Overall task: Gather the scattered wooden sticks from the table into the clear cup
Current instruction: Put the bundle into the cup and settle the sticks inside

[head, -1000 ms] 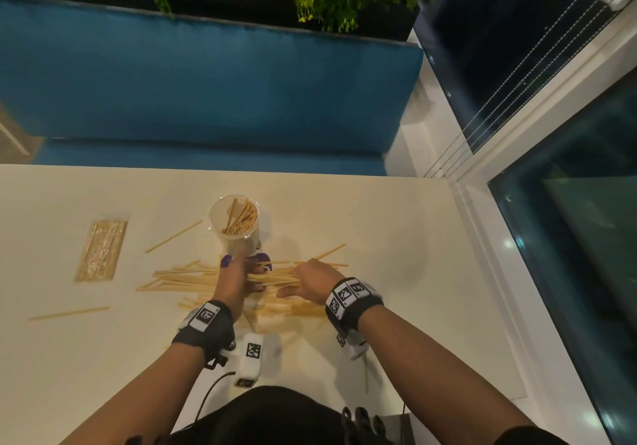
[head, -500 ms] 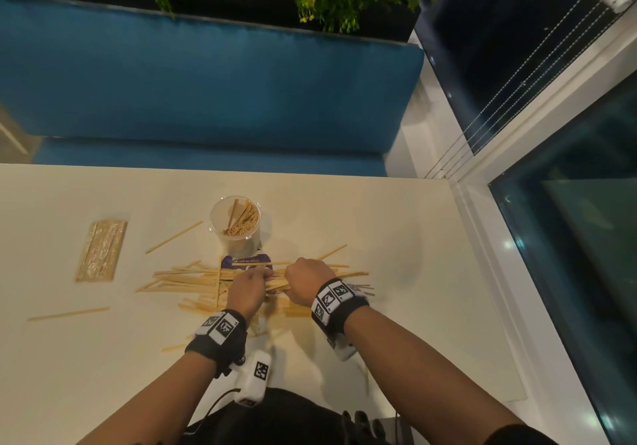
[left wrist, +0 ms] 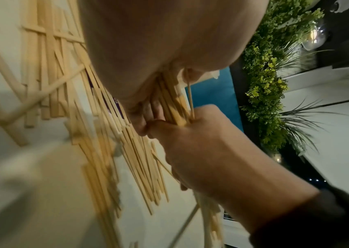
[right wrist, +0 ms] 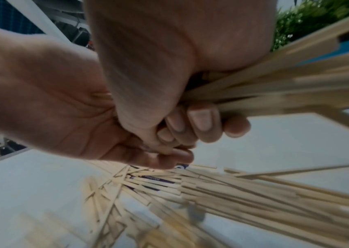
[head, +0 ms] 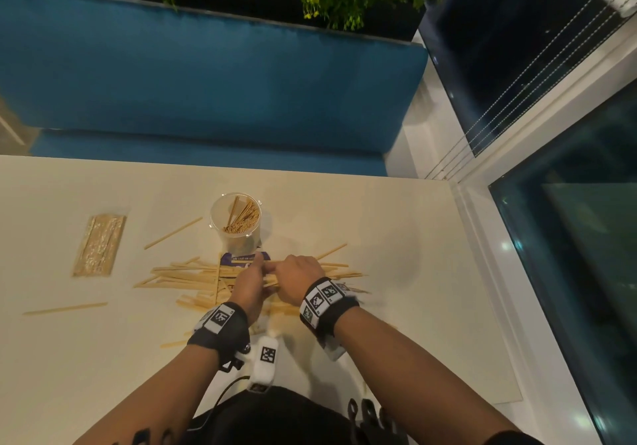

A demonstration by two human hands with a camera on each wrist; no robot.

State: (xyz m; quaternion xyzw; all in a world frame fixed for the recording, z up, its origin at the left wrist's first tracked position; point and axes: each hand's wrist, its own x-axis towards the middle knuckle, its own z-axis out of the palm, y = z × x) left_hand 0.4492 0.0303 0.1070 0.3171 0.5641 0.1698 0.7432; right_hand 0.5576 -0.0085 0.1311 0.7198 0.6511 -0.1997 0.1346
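One clear cup (head: 235, 221), one wrapped packet (head: 99, 245), two hands, and dozens of wooden sticks (head: 186, 277).

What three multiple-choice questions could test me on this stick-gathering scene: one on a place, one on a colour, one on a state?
1. Where does the clear cup stand?
A. Beyond the stick pile
B. On the bench
C. In a hand

2. What colour is the bench?
A. Red
B. Blue
C. Grey

3. What is the right hand doing?
A. Lying flat
B. Pointing
C. Gripping a stick bundle

Answers: 1 A, the cup stands on the table past the pile. 2 B, its cushions are blue. 3 C, the right wrist view shows fingers curled round sticks.
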